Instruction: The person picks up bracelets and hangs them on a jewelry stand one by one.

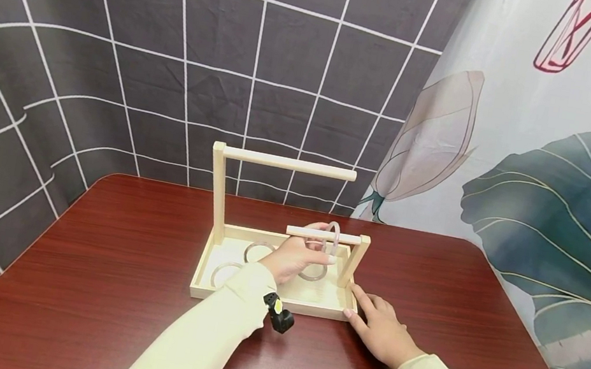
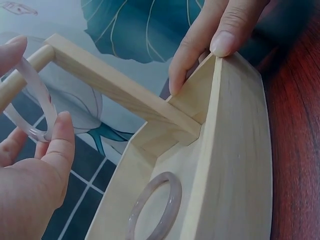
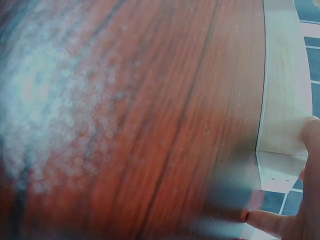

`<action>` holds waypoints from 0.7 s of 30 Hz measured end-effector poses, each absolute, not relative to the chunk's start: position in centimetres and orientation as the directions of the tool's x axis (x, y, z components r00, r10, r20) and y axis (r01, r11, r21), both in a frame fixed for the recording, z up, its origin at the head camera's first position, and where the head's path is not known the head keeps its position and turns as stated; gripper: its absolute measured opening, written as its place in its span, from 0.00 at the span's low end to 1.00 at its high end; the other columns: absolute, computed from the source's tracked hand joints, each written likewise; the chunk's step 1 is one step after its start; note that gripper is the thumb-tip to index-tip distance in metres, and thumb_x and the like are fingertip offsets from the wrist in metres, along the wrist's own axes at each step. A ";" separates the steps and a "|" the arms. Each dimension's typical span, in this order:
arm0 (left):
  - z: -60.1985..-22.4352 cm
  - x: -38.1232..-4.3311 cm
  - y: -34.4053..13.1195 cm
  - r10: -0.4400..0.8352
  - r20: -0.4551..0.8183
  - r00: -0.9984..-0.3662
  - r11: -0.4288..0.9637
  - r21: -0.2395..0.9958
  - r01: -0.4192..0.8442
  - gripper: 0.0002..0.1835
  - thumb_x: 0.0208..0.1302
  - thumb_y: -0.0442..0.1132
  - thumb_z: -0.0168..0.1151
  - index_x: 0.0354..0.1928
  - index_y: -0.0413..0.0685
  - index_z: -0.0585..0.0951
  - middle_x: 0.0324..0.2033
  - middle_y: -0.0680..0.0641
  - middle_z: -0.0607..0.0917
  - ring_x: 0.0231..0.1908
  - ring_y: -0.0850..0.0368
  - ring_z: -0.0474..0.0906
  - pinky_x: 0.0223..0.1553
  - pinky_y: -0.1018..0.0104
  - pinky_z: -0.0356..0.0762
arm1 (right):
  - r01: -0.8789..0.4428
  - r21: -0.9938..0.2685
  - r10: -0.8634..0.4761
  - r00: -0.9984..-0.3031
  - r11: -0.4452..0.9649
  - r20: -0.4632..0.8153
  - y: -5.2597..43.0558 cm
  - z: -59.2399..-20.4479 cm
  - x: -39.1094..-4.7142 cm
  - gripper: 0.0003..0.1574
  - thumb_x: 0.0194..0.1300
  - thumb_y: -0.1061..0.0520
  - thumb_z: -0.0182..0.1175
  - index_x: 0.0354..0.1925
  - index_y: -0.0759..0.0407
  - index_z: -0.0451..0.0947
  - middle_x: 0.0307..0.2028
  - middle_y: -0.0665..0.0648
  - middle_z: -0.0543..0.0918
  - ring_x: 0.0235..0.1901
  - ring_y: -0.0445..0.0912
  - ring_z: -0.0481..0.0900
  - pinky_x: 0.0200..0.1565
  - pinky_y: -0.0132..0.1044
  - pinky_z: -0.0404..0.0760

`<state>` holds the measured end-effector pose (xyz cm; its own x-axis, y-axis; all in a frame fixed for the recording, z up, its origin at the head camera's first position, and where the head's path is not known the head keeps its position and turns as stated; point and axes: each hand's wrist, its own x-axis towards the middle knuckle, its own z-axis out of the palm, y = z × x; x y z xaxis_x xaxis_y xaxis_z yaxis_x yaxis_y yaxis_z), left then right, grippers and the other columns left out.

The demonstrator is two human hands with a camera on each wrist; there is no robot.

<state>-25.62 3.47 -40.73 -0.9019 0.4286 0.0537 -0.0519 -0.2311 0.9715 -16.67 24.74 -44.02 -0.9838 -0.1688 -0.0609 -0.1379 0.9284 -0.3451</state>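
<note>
Left hand [image 1: 290, 260] is pinching a ring [image 2: 46, 103] around the short bar [image 1: 298, 231], right hand [image 1: 381, 328] is resting straightish fingers on the tray [image 1: 316, 310] corner; guessing it's mid-threading, next move's calling for a gentle slide

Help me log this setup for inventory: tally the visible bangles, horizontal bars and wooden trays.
Bangles: 4 (3 lying bangles, 1 held bangle in the left hand)
Horizontal bars: 2 (longer bar, shorter bar)
Wooden tray: 1
Total: 7
</note>
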 end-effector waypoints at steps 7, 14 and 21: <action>-40.6 -25.6 4.1 0.432 0.039 -0.901 -0.226 0.972 -0.066 0.39 0.53 0.23 0.63 0.69 0.41 0.64 0.52 0.40 0.78 0.45 0.60 0.76 0.46 0.69 0.75 | -0.136 -0.343 -0.167 -0.984 0.929 -0.062 24.8 -44.0 -16.8 0.40 0.70 0.33 0.46 0.73 0.46 0.57 0.61 0.67 0.68 0.63 0.65 0.63 0.44 0.79 0.63; -40.7 -25.7 4.7 0.444 0.046 -0.895 -0.249 0.966 -0.074 0.38 0.54 0.22 0.62 0.69 0.41 0.63 0.52 0.40 0.79 0.45 0.58 0.76 0.45 0.70 0.76 | -0.137 -0.345 -0.169 -0.984 0.928 -0.063 24.7 -43.9 -16.7 0.39 0.70 0.34 0.47 0.72 0.46 0.57 0.61 0.67 0.69 0.63 0.65 0.63 0.44 0.79 0.63; -40.6 -25.5 5.2 0.442 0.041 -0.896 -0.206 0.977 -0.057 0.38 0.53 0.24 0.64 0.69 0.43 0.65 0.55 0.36 0.76 0.49 0.49 0.74 0.44 0.71 0.74 | -0.134 -0.350 -0.169 -0.983 0.927 -0.070 24.7 -43.8 -16.7 0.39 0.70 0.33 0.46 0.73 0.45 0.57 0.61 0.66 0.68 0.63 0.65 0.63 0.44 0.80 0.62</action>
